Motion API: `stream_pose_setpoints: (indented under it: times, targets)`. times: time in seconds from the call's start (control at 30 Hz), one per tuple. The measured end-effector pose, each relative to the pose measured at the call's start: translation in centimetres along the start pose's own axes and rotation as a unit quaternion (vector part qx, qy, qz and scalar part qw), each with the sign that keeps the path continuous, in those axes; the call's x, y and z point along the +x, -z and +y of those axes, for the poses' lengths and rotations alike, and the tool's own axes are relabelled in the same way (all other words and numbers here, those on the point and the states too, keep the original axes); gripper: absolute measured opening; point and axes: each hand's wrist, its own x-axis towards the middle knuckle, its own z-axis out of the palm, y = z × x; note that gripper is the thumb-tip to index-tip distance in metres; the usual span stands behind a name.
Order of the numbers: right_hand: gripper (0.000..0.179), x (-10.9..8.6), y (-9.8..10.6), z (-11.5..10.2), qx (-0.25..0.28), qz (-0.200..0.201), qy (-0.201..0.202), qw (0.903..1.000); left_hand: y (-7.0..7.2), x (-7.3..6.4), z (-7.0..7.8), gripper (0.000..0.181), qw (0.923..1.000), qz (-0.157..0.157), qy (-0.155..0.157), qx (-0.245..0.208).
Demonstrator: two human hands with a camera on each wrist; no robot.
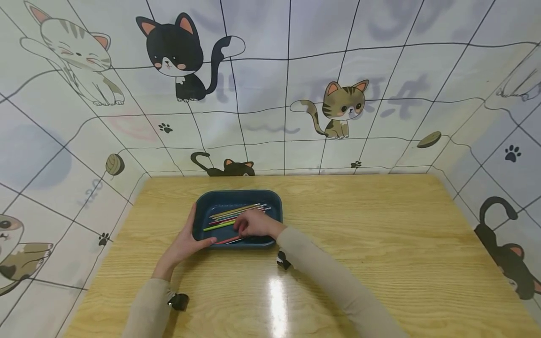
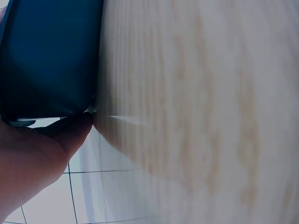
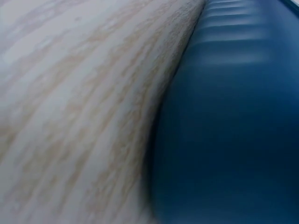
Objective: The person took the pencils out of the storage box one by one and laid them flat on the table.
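Pencils (image 1: pixel 220 226) lie in your blue tray (image 1: pixel 238 191), just left of centre in the lower half of the head view.
Your right hand (image 1: pixel 257 223) is over them, fingers bent beside a red pencil (image 1: pixel 228 240); you cannot tell whether they pinch it. Your left hand (image 1: pixel 186 241) clamps the tray's left end, apart from the right; wooden table (image 1: pixel 359 234) surrounds the tray.

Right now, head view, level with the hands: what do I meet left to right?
Tan cat drawing → paw print drawing → left hand → right hand → right sleeve → black cat drawing. Left out: tray and pencils, which overlap the hands' span.
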Motion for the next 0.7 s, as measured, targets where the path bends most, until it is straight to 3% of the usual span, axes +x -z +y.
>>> stream_pose_setpoints:
  times: [0.27,0.7]
  targets:
    - [0.022,-0.05,-0.07,-0.13,0.028,-0.023,0.011,0.9993,0.10,-0.02,-0.46,0.117,0.9999,-0.006,0.001,-0.009]
    - [0.016,-0.36,0.20,0.17,0.117,0.013,0.050,0.9918,0.04,0.12,-0.55,0.119,1.0000,0.002,-0.004,-0.007]
